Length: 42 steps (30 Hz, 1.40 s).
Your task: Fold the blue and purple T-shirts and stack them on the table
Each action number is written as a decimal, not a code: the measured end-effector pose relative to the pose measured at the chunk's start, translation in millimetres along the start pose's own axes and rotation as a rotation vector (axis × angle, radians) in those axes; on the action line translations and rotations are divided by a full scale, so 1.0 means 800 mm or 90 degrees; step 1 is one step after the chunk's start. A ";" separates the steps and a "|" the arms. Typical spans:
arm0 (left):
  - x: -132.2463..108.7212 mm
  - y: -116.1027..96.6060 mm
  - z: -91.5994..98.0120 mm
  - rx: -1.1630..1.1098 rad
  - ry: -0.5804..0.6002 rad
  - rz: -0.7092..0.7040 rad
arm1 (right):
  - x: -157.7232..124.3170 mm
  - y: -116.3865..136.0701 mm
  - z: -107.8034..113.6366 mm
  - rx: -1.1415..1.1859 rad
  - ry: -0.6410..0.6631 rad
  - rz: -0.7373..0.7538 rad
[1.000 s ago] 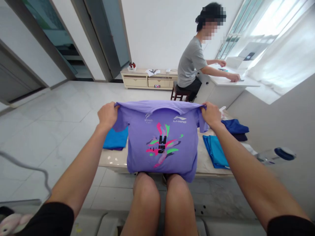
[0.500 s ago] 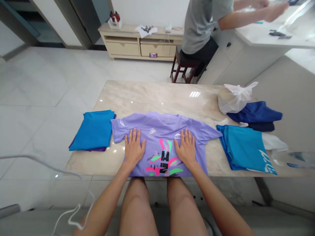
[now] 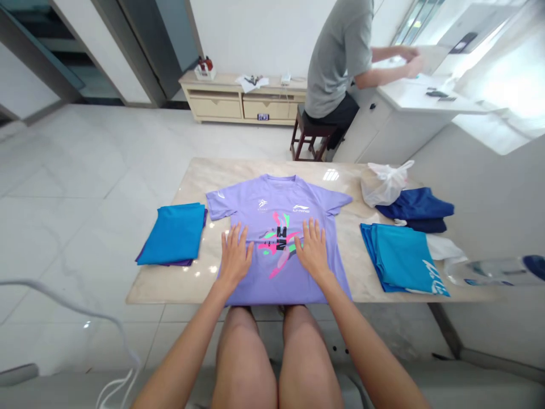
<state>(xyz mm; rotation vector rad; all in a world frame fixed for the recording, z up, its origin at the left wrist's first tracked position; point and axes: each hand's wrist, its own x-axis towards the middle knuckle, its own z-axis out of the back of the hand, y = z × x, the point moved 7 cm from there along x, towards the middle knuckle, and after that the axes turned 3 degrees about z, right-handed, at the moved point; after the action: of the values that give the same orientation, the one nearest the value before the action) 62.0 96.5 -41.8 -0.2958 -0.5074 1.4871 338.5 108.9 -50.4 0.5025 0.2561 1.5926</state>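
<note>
A purple T-shirt [image 3: 272, 284] lies spread face up on the marble-look table [image 3: 238, 166], its collar at the far side and its hem by the near edge. White logos cross its chest above a pink, green and black print. My left hand [image 3: 235, 253] rests flat on the shirt's left side, fingers spread. On the right side of the print lies my right hand [image 3: 313, 250], palm down with fingers apart. Neither hand grips the cloth. Both sleeves stretch outward, the right one reaching further over the table.
Folded blue cloth [image 3: 174, 233] lies at the left. At the right are folded turquoise clothing [image 3: 400, 255], dark blue clothing [image 3: 419, 204], a white plastic bag [image 3: 385, 184] and a clear bottle [image 3: 489, 271] on its side. Beyond, a person in grey [image 3: 336, 62] sits on a stool [image 3: 310, 130].
The shirt has shifted away from me across the table, showing more of its lower front. My hands now lie lower on it, beside the print. The camera view has tilted up.
</note>
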 end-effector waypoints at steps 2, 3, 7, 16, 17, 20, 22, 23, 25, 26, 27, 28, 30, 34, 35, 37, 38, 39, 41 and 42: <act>-0.081 0.011 0.028 -0.113 -0.023 0.045 | -0.093 -0.011 0.022 0.085 -0.028 -0.062; -0.120 0.016 0.039 -0.184 -0.012 0.079 | -0.139 -0.020 0.033 0.144 -0.035 -0.098; -0.243 0.002 0.074 -0.387 0.107 0.139 | -0.283 -0.033 0.078 0.400 -0.004 -0.247; -0.381 -0.110 0.168 0.054 -0.152 -0.205 | -0.437 0.097 0.115 0.187 -0.193 -0.067; -0.389 -0.113 0.169 0.083 -0.164 -0.214 | -0.446 0.099 0.111 0.156 -0.205 -0.064; -0.402 -0.115 0.169 0.120 -0.181 -0.218 | -0.457 0.092 0.106 0.122 -0.218 -0.073; -0.403 -0.116 0.169 0.119 -0.180 -0.214 | -0.455 0.085 0.108 0.130 -0.204 -0.088; -0.401 -0.116 0.169 0.115 -0.178 -0.209 | -0.452 0.083 0.110 0.137 -0.191 -0.098; -0.396 -0.118 0.169 0.107 -0.168 -0.196 | -0.447 0.083 0.112 0.151 -0.162 -0.109; -0.393 -0.119 0.169 0.103 -0.161 -0.191 | -0.445 0.083 0.113 0.155 -0.154 -0.111; -0.391 -0.121 0.169 0.101 -0.154 -0.189 | -0.444 0.084 0.113 0.159 -0.149 -0.111; -0.389 -0.122 0.169 0.098 -0.148 -0.187 | -0.444 0.084 0.114 0.161 -0.148 -0.110; -0.387 -0.126 0.168 0.095 -0.139 -0.188 | -0.447 0.083 0.114 0.162 -0.154 -0.113; -0.385 -0.130 0.166 0.091 -0.130 -0.183 | -0.453 0.078 0.113 0.164 -0.152 -0.110; -0.385 -0.131 0.165 0.092 -0.128 -0.183 | -0.454 0.076 0.114 0.164 -0.151 -0.108; -0.383 -0.132 0.164 0.096 -0.128 -0.187 | -0.454 0.074 0.116 0.160 -0.152 -0.104; -0.382 -0.133 0.164 0.098 -0.130 -0.189 | -0.454 0.074 0.117 0.157 -0.152 -0.101; -0.382 -0.133 0.164 0.100 -0.133 -0.191 | -0.453 0.073 0.118 0.155 -0.152 -0.099; -0.381 -0.132 0.165 0.102 -0.139 -0.195 | -0.452 0.073 0.118 0.152 -0.153 -0.097; -0.380 -0.131 0.165 0.101 -0.141 -0.196 | -0.451 0.073 0.119 0.152 -0.155 -0.097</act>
<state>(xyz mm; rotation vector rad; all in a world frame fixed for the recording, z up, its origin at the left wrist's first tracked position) 85.3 -228.1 80.6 0.0721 -0.5788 1.2557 337.7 -265.5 0.5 0.8347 0.2938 1.3446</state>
